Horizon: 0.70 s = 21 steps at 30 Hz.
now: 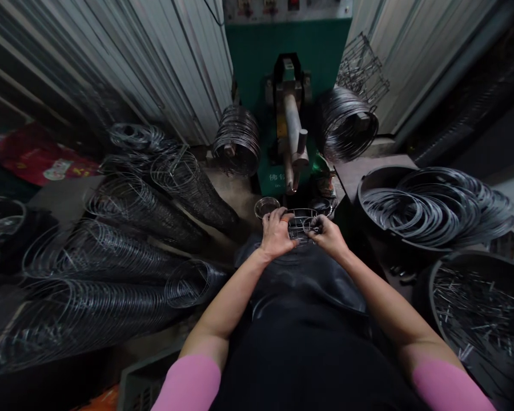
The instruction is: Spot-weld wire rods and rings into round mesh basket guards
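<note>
A small round wire frame (300, 224) is between my two hands, just in front of the green spot-welding machine (282, 40). My left hand (277, 233) grips its left side, with the fingers over the top and the thumb below. On the right side, the fingers of my right hand (326, 234) are pinched together at the wire; whether a separate piece is in that pinch is too small to tell. Above the frame stand the machine's electrode arms (294, 131), with the lower tip close behind it.
Stacks of wire rings (111, 297) lie to the left. At the right, a black basin (362, 188) holds loose rings, and a second basin (432, 297) holds short wire pieces. Wire coils (237, 137) flank the machine. A plastic crate (131, 382) sits at lower left.
</note>
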Each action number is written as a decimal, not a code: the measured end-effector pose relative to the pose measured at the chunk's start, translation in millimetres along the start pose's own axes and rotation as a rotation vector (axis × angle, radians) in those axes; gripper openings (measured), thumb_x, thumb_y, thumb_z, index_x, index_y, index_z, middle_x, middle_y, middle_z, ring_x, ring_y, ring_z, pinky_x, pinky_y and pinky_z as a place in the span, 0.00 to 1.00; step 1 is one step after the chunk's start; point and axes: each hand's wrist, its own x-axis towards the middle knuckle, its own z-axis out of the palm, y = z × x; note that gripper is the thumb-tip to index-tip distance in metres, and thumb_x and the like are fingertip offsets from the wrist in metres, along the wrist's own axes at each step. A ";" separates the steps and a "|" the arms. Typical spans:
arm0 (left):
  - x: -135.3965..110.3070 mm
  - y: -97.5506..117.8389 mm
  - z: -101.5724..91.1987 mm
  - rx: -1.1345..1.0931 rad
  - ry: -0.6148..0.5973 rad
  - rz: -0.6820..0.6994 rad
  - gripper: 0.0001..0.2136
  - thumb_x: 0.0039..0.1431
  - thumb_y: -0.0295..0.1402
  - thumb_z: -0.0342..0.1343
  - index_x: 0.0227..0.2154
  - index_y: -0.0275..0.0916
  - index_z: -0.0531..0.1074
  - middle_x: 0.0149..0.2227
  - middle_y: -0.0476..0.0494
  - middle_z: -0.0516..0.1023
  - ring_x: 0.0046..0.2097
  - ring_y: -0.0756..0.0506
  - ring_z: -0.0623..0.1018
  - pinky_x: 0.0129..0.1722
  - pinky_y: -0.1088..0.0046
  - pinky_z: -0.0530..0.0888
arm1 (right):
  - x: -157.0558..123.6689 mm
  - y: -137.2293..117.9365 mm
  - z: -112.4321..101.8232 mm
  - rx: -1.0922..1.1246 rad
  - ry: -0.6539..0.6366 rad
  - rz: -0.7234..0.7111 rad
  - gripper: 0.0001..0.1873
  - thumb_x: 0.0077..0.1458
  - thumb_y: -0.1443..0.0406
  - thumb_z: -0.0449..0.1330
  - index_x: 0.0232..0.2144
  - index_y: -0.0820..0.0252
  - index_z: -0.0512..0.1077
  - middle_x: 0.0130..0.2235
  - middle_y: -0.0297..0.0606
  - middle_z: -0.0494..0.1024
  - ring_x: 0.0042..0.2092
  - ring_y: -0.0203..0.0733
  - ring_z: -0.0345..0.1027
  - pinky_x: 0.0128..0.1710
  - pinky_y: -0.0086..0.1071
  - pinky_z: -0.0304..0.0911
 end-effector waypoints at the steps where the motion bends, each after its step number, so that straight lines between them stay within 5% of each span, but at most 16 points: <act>1: -0.4 -0.3 0.7 -0.003 0.001 -0.001 0.32 0.33 0.37 0.67 0.46 0.38 0.65 0.55 0.35 0.63 0.57 0.36 0.62 0.55 0.54 0.56 | -1.8 1.1 3.7 0.004 0.020 -0.009 0.07 0.41 0.64 0.57 0.25 0.57 0.62 0.24 0.30 0.67 0.26 0.34 0.59 0.27 0.27 0.55; 10: -3.0 1.9 9.0 -0.043 -0.026 -0.003 0.32 0.33 0.35 0.66 0.46 0.38 0.66 0.54 0.36 0.63 0.57 0.37 0.62 0.56 0.56 0.56 | -11.3 6.5 16.9 0.024 0.061 -0.023 0.04 0.42 0.65 0.54 0.26 0.58 0.66 0.26 0.33 0.72 0.28 0.36 0.64 0.30 0.29 0.58; 16: 0.6 1.2 5.1 -0.061 -0.040 -0.014 0.32 0.32 0.36 0.67 0.45 0.38 0.66 0.54 0.37 0.63 0.57 0.37 0.62 0.56 0.56 0.57 | -8.1 6.3 6.3 0.123 -0.112 0.036 0.09 0.45 0.65 0.53 0.28 0.61 0.72 0.28 0.36 0.75 0.32 0.39 0.68 0.34 0.31 0.62; 21: 4.8 -2.3 -2.2 -0.079 -0.046 -0.037 0.32 0.32 0.37 0.68 0.45 0.39 0.66 0.54 0.37 0.63 0.57 0.37 0.63 0.56 0.58 0.58 | -3.2 2.7 -7.5 0.089 -0.279 -0.105 0.12 0.49 0.62 0.54 0.34 0.60 0.74 0.36 0.39 0.77 0.39 0.42 0.70 0.41 0.35 0.63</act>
